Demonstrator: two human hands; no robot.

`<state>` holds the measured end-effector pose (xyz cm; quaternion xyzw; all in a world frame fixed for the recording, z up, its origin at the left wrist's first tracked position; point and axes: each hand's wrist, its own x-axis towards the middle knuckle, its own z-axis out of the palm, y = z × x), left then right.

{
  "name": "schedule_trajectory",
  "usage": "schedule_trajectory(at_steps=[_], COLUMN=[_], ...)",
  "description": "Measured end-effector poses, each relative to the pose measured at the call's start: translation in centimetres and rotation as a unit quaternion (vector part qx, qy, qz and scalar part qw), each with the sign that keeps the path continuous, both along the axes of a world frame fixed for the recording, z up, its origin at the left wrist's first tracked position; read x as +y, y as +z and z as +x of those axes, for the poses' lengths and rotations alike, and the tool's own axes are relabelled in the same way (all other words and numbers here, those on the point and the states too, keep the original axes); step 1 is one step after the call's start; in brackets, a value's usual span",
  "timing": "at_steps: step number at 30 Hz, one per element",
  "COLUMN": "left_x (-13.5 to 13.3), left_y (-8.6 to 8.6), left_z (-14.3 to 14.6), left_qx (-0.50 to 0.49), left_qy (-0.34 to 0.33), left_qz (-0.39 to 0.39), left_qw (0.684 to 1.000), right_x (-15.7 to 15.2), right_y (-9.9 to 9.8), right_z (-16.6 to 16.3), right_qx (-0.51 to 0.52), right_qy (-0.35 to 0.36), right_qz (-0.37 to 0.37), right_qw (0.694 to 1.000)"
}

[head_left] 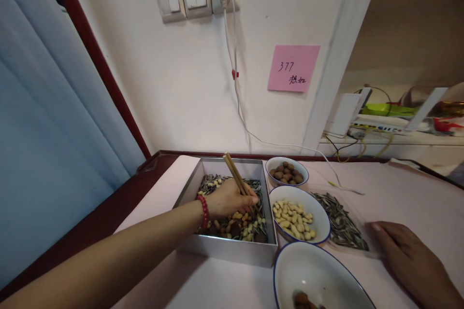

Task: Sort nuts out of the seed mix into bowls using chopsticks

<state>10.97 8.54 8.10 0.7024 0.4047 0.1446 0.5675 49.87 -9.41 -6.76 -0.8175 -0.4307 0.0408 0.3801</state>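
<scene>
A white wall [145,82] fills the view towards twelve o'clock, and a blue curtain [54,106] hangs at about nine to ten o'clock. Below the wall spreads a surface [416,193] with a pale pink covering. On it, at six o'clock from the middle of the view, stands an open grey box [224,249], its floor covered by a mix of striped seeds, pale nuts and brown nuts [228,224]. At four o'clock from the box sits the near bowl [319,260], white with a blue rim, a few brown pieces [301,298] at its bottom. Farther out, between three and four o'clock, is the right hand [413,256], its fingers close together. At three o'clock, just beside the box, the middle bowl [322,212] holds pale peanuts [295,219]. Beyond it lies a clear container of striped seeds [342,222]; the right hand's fingers are at its edge, but I cannot tell whether they grip it. Inside the box is the left hand [232,199], fingers closed around a pair of chopsticks. At two o'clock stands the far bowl [273,164] of round brown nuts [288,174]. The chopsticks [234,170] tilt, upper ends towards eleven o'clock, lower ends down by the mix. Smallest is the red bead bracelet [205,211] on the left wrist
</scene>
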Motion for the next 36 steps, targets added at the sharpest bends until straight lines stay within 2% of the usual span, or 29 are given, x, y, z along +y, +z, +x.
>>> schedule_trajectory(at_steps=[6, 10, 13, 17, 20, 22, 26, 29, 32, 36], left_x=[0.1, 0.5, 0.5, -0.1, -0.7, -1.1, -2.0, -2.4, -2.5, -1.7], left_y=[0.0, 1.0, 2.6, 5.7, 7.8, 8.5, 8.3, 7.8, 7.9, 8.4], left_z=[-0.2, -1.2, -2.3, -2.8, -1.6, 0.1, 4.0, 5.4, 4.7, 1.2], left_qx=[-0.017, -0.032, -0.051, -0.086, -0.118, -0.135, -0.145, -0.145, -0.143, -0.127], left_qy=[0.017, 0.038, 0.05, 0.053, 0.056, 0.05, 0.022, 0.006, 0.014, 0.036], left_qz=[-0.005, -0.005, 0.002, 0.02, 0.037, 0.046, 0.048, 0.042, 0.049, 0.071], left_qw=[1.0, 0.999, 0.997, 0.995, 0.991, 0.988, 0.988, 0.989, 0.988, 0.989], right_x=[0.1, 0.1, 0.1, 0.2, 0.3, 0.3, 0.2, 0.2, 0.2, 0.2], right_y=[-0.2, -0.3, -0.3, -0.4, -0.4, -0.3, 0.2, 0.4, 0.3, -0.1], right_z=[0.1, 0.2, 0.2, 0.0, -0.1, -0.2, -0.6, -0.7, -0.6, -0.4], right_qx=[-0.002, -0.009, -0.008, -0.002, -0.006, -0.006, -0.001, 0.003, 0.005, 0.005], right_qy=[-0.001, 0.0, 0.0, 0.002, 0.001, 0.001, 0.003, 0.003, 0.005, 0.013], right_qz=[0.001, 0.012, 0.017, 0.017, 0.02, 0.019, 0.017, 0.017, 0.014, 0.014], right_qw=[1.0, 1.0, 1.0, 1.0, 1.0, 1.0, 1.0, 1.0, 1.0, 1.0])
